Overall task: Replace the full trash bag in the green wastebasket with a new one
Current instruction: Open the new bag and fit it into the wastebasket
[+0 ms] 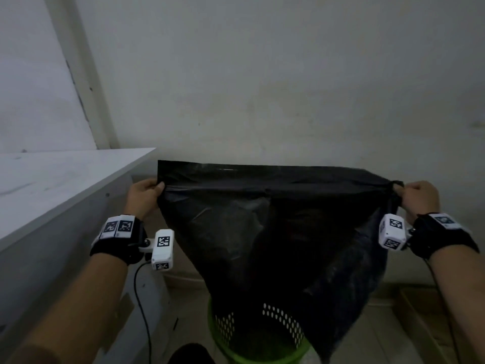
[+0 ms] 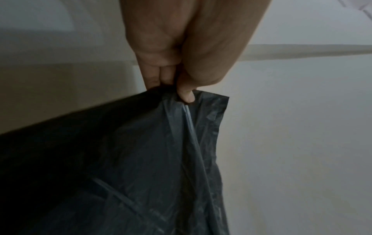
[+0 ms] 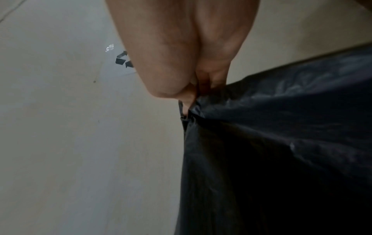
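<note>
A black trash bag [image 1: 275,222] hangs stretched wide between my two hands, its lower end dropping into the green perforated wastebasket [image 1: 236,348] on the floor below. My left hand [image 1: 147,191] pinches the bag's top left corner; in the left wrist view the thumb and fingers [image 2: 185,93] clamp the bag [image 2: 141,159] at its edge. My right hand [image 1: 417,197] pinches the top right corner, bunched at the fingertips [image 3: 189,97], with the bag [image 3: 281,143] falling away below. The bag's inside is hidden.
A white table [image 1: 52,185] stands close on the left, its edge near my left wrist. A pale wall [image 1: 288,88] rises right behind the bag. Cardboard [image 1: 430,324] lies on the floor at the right. A dark shape [image 1: 191,354] shows at the bottom edge.
</note>
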